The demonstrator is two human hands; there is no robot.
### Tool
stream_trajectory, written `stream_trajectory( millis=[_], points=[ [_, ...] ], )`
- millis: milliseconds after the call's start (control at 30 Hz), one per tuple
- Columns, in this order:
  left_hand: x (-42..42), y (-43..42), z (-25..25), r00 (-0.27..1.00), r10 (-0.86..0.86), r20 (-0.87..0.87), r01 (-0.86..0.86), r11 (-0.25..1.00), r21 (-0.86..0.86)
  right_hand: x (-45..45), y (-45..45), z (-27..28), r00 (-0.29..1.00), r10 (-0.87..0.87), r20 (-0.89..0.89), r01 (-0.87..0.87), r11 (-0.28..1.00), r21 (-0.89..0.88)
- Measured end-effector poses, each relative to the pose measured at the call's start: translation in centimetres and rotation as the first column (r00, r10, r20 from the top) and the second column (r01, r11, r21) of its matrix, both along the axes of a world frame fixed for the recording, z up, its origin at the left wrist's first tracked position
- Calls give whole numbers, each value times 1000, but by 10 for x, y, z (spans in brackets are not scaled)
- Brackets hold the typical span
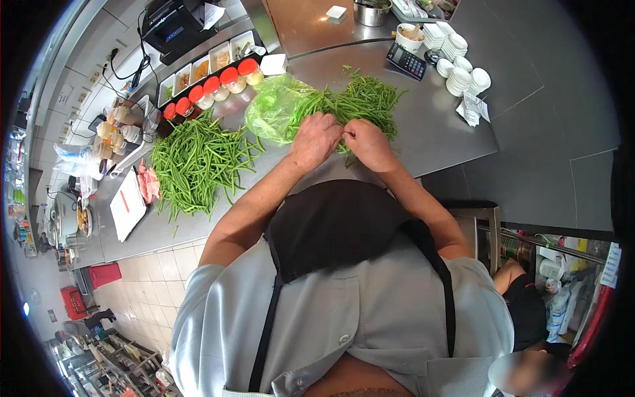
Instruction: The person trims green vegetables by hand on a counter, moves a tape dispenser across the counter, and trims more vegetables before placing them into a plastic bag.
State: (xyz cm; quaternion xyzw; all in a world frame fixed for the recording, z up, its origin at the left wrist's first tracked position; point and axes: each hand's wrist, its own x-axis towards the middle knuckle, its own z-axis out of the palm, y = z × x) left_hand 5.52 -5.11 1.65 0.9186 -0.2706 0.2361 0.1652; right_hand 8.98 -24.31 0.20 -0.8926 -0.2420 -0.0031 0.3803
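Observation:
My left hand (315,140) and my right hand (368,144) meet over the near edge of a pile of green beans (367,99). Both have their fingers pinched together, almost touching; a thin bean seems to be between them, mostly hidden by the fingers. Just left of my left hand, a crumpled light green plastic bag (268,114) lies against the pile, with beans at its mouth. Farther left, a larger heap of green beans (198,162) spreads loosely over the steel counter (436,142).
Red-lidded jars (233,78) and a row of trays (200,68) stand behind. A calculator (406,61), a cup (409,38) and stacked white dishes (459,81) sit at back right. A white board (127,206) lies far left. Another person (526,311) is at lower right.

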Motion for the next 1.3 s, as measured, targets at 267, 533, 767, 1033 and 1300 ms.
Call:
stream_trajectory(
  millis=[267,533,767,1033,1300],
  points=[
    [-11,-8,8,969,87,-230,-103,993,-61,-7,-3,18,983,57,172,-26,984,-175],
    [-9,1,-11,633,-344,-694,-491,515,-703,7,2,2,523,329,-786,351,757,551],
    [-6,31,-4,713,-529,-460,-622,-174,-763,15,-24,-32,985,-15,-173,43,986,161],
    [-6,26,-16,651,-638,-412,-684,-258,-682,-4,7,12,889,185,-418,-114,975,189],
    [-17,23,-31,559,-647,-519,-774,-184,-606,-21,-7,18,921,258,-293,-238,966,102]
  ],
)
